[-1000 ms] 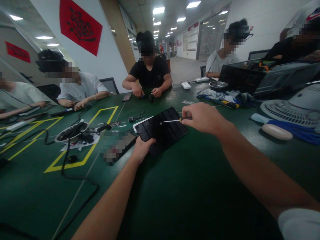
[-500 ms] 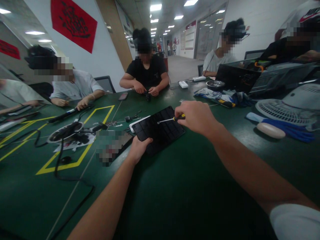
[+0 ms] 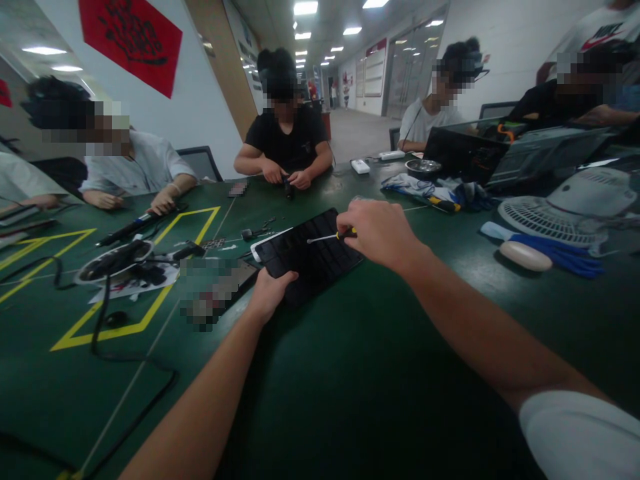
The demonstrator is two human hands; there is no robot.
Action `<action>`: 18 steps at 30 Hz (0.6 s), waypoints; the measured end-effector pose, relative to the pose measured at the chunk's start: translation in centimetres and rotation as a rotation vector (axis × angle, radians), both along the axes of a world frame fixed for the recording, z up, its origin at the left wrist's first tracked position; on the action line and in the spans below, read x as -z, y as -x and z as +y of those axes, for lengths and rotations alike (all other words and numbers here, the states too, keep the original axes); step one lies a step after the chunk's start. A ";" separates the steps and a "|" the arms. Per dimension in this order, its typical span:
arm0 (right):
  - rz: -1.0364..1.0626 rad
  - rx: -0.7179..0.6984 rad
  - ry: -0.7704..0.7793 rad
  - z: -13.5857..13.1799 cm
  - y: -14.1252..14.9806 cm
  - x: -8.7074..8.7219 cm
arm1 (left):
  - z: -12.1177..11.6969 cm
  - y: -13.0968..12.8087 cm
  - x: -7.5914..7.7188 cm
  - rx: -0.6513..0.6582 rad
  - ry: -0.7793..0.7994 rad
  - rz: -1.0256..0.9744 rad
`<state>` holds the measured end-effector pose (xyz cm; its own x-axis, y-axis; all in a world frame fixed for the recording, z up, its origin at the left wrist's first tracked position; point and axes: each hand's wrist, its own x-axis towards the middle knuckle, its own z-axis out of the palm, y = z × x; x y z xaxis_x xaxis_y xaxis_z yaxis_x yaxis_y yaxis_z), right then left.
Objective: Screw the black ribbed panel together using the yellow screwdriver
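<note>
In the middle of the head view a flat black panel with a glossy surface, like a tablet (image 3: 320, 260), lies tilted over the green table. My left hand (image 3: 271, 292) grips its near left corner, thumb on top and the other fingers hidden. Closed around the yellow-and-black handle of a screwdriver (image 3: 324, 238), my right hand (image 3: 375, 230) is over the panel's right side. The metal shaft points left across the dark surface; whether its tip touches cannot be made out. A white edge (image 3: 257, 252) shows behind the panel's far left side.
Left of the panel lie a partly blurred flat object (image 3: 220, 293), a white dish with black parts (image 3: 115, 263) and a black cable (image 3: 95, 333). To the right are blue gloves (image 3: 575, 257), a pale oval object (image 3: 525, 256) and a white fan (image 3: 555, 217). Several people sit around the table (image 3: 400, 373).
The camera view has shifted slightly, so the scene sits a little further left. My hands keep their holds on the panel and the screwdriver, with hardly any other movement.
</note>
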<state>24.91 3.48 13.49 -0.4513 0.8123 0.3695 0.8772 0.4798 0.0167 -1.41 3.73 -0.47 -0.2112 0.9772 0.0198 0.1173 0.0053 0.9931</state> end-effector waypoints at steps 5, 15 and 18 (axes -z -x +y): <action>0.039 0.047 0.031 0.1 0.1 0.0 | -0.3 -0.3 -0.6 -0.023 0.021 -0.011; 0.075 0.120 0.132 0.2 0.1 0.1 | -0.2 -0.2 -0.3 -0.030 0.005 0.012; 0.076 0.125 0.146 0.4 0.0 0.2 | -0.2 -0.3 -0.4 -0.047 0.017 0.006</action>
<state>24.90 3.90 13.32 -0.3191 0.9077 0.2726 0.9261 0.3597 -0.1138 -1.12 3.55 -0.07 -0.2567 0.9665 0.0051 0.1229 0.0274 0.9920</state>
